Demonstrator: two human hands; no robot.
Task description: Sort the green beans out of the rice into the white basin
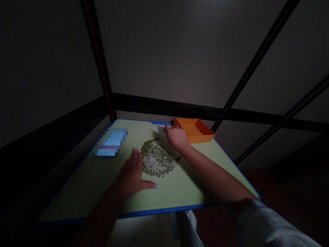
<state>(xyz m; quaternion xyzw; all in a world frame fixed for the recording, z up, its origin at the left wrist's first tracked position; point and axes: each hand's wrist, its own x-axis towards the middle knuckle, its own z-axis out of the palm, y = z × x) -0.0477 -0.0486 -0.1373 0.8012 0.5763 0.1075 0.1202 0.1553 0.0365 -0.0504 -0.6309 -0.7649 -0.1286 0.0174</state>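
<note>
Has the mixed pile of green bean-like seeds and white rice-like grains (pixel 156 160) between the hands on the tabletop (pixel 102 192), just right of the left hand (pixel 132 173) and toward the body from the right hand (pixel 177 137). Rests the left hand closer of the two, palm down, with four fingers straight and together along the left edge of the pile, pointing away from the body; spreads the thumb out across the near side, making an open corner around that edge. Cannot tell from this view whether touching the outermost seeds. Curls the fingers of the right hand closed around a thin white sheet (pixel 160 129), jutting out leftward past the far edge of the pile. Cannot make out the full length or long axis of the sheet, largely hidden by the grip.

Looks roughly round and ragged at the rim: small, matte, olive-green seeds, densest around the outside, with pale grains massed toward the middle and strays at the far left. Shows smooth, flat walls and sharp corners on the shallow orange box (pixel 200 138), just beside the right hand. Includes a pale green, smooth surface with blue edging underneath, and a pixelated flat oblong (pixel 111 142) farther left.
</note>
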